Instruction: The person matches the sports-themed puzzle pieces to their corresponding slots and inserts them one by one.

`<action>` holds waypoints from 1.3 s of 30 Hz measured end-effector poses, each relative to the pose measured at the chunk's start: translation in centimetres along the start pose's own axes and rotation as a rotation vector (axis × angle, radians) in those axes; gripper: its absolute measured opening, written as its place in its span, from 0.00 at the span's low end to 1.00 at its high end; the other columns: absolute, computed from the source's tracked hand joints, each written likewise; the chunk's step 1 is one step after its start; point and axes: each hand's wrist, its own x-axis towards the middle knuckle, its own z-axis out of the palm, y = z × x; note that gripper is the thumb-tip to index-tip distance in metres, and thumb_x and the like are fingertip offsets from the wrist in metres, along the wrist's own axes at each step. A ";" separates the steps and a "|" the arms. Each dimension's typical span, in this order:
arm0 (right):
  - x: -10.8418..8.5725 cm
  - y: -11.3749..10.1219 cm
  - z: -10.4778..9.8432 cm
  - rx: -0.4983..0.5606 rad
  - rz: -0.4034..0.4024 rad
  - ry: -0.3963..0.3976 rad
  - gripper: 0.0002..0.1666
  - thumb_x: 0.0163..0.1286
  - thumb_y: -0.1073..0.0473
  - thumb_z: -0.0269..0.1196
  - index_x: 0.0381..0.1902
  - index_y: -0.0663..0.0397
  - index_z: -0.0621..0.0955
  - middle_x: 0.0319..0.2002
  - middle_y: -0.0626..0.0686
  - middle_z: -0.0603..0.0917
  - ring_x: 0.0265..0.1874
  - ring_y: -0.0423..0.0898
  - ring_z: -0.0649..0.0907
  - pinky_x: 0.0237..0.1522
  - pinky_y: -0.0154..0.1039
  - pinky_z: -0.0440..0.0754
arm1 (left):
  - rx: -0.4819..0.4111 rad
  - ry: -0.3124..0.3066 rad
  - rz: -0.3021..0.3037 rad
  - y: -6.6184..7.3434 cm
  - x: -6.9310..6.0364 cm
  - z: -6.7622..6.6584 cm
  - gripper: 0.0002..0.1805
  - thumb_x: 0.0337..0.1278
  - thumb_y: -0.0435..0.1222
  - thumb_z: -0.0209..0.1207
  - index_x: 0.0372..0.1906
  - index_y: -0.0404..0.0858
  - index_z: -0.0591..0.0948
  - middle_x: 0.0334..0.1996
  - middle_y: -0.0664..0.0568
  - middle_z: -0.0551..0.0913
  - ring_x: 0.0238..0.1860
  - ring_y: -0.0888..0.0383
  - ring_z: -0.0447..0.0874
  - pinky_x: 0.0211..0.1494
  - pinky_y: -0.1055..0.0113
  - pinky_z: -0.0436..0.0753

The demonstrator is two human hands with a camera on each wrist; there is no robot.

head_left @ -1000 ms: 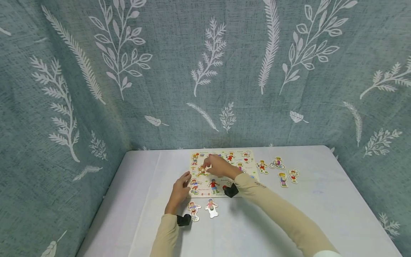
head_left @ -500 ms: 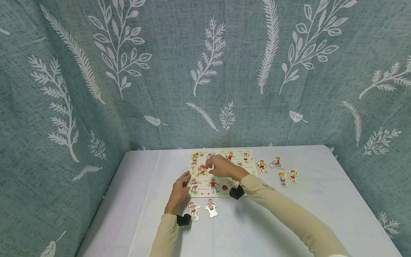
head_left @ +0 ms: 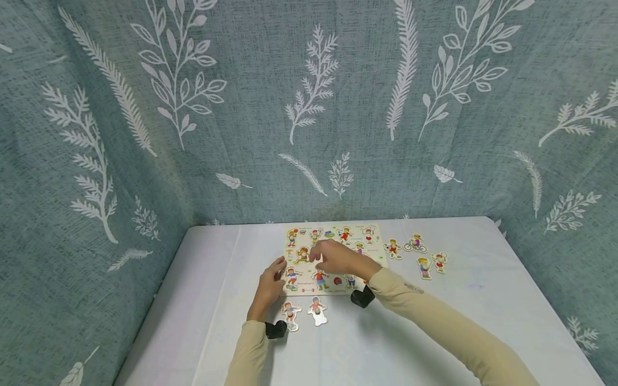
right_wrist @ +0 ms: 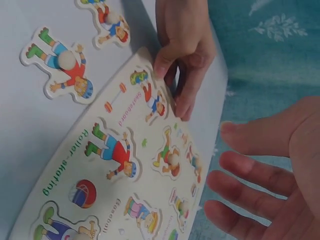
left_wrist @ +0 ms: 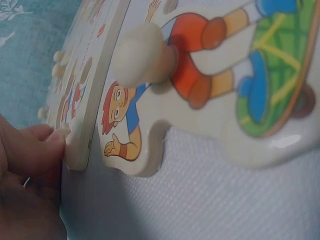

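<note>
The puzzle board [head_left: 333, 292] lies on the table, printed with sports figures. At its left edge, the left hand [head_left: 269, 287] rests with thumb and fingertips against the side; the left wrist view shows the fingertips [left_wrist: 59, 136] touching that edge. Over the middle of the board hovers the right hand [head_left: 338, 257], fingers loosely bent and spread, with nothing in them in the right wrist view [right_wrist: 270, 175]. A knobbed running figure [right_wrist: 165, 155] sits in the board. Just in front lie a skateboarder piece [left_wrist: 192, 65] and a roller-skater piece [right_wrist: 75, 75].
Right of the board lie several loose knobbed pieces: a footballer [head_left: 393, 249], a cyclist [head_left: 416, 244], a baseball figure [head_left: 424, 268] and a tennis figure [head_left: 440, 262]. A patterned cloth [head_left: 256, 107] hangs behind the white table [head_left: 386, 343].
The right hand has drawn back slightly toward the right and the near side, uncovering more figures along the board's far side. The left hand has stayed at the edge.
</note>
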 end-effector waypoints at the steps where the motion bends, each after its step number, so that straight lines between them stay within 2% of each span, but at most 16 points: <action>1: -0.1 -0.1 0.1 -0.002 0.001 -0.002 0.09 0.62 0.67 0.63 0.40 0.54 0.83 0.38 0.51 0.81 0.31 0.42 0.77 0.35 0.35 0.77 | -0.001 0.000 -0.001 0.0 0.0 0.0 0.34 0.46 0.15 0.49 0.65 0.28 0.68 0.70 0.45 0.62 0.70 0.44 0.55 0.66 0.53 0.63; 9: -1.0 -0.8 1.1 -0.008 -0.010 -0.022 0.09 0.61 0.67 0.63 0.40 0.55 0.83 0.36 0.52 0.81 0.35 0.48 0.79 0.36 0.35 0.77 | -0.011 0.000 0.003 0.0 -0.1 0.0 0.34 0.45 0.15 0.48 0.64 0.27 0.68 0.70 0.45 0.62 0.70 0.44 0.55 0.66 0.53 0.63; 17: -1.8 -1.1 2.2 -0.040 -0.034 -0.034 0.09 0.59 0.65 0.65 0.39 0.56 0.84 0.36 0.53 0.82 0.33 0.45 0.79 0.36 0.33 0.76 | -0.016 -0.004 -0.005 -0.1 0.0 0.0 0.34 0.45 0.14 0.49 0.64 0.27 0.68 0.70 0.45 0.62 0.70 0.44 0.55 0.66 0.53 0.62; 25: -2.7 -2.0 2.9 -0.033 -0.036 -0.050 0.11 0.58 0.65 0.66 0.40 0.57 0.84 0.35 0.51 0.81 0.33 0.47 0.80 0.34 0.31 0.75 | -0.023 -0.011 0.033 -0.2 -0.1 0.0 0.34 0.46 0.13 0.47 0.65 0.27 0.67 0.70 0.44 0.61 0.70 0.44 0.56 0.66 0.54 0.63; 33: -3.1 -2.1 4.4 -0.032 -0.035 -0.046 0.10 0.57 0.66 0.67 0.39 0.56 0.84 0.34 0.49 0.81 0.32 0.43 0.79 0.33 0.30 0.75 | -0.028 -0.009 0.033 -0.4 -0.1 0.0 0.35 0.45 0.12 0.47 0.65 0.26 0.67 0.70 0.43 0.61 0.70 0.44 0.56 0.66 0.54 0.63; 39: -3.3 -2.3 6.0 -0.047 0.002 -0.051 0.09 0.57 0.64 0.68 0.38 0.54 0.85 0.35 0.48 0.80 0.32 0.38 0.76 0.34 0.29 0.75 | -0.028 -0.015 0.042 -0.4 -0.1 0.0 0.34 0.45 0.13 0.47 0.64 0.26 0.67 0.70 0.43 0.61 0.70 0.44 0.55 0.66 0.53 0.63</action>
